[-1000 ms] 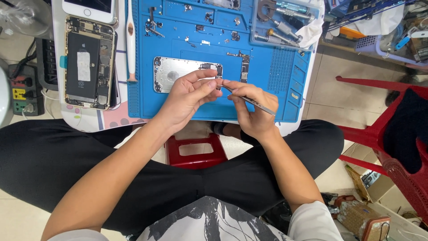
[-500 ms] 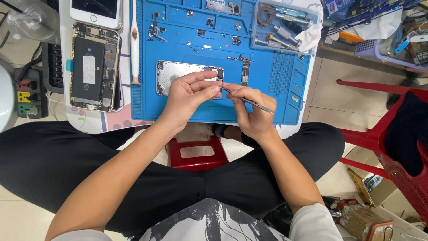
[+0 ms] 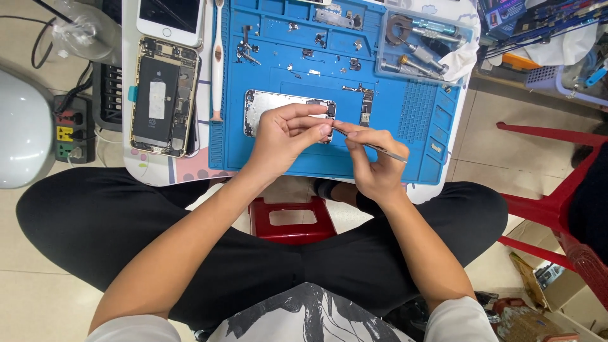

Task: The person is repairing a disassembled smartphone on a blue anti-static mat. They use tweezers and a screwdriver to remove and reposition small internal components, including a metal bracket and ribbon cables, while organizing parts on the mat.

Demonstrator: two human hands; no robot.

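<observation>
The left hand [image 3: 288, 136] pinches a tiny part above the phone shell [image 3: 269, 107] on the blue mat [image 3: 405, 152]. The right hand [image 3: 373, 161], fingers closed on tweezers [image 3: 373, 147], works at it. Steady, fine placement comes next, I'd judge.

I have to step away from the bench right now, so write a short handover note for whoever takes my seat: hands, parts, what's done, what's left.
Left hand: fingers pinch a small part over the silver phone housing on the blue mat.
Right hand: holds thin metal tweezers, tips at that part.
Opened gold phone and a white phone lie left of the mat; loose screws and brackets sit on the mat's top; screwdrivers are in the clear tray.
Done: housing stripped.
Left: the pinched part is not yet set down.
</observation>
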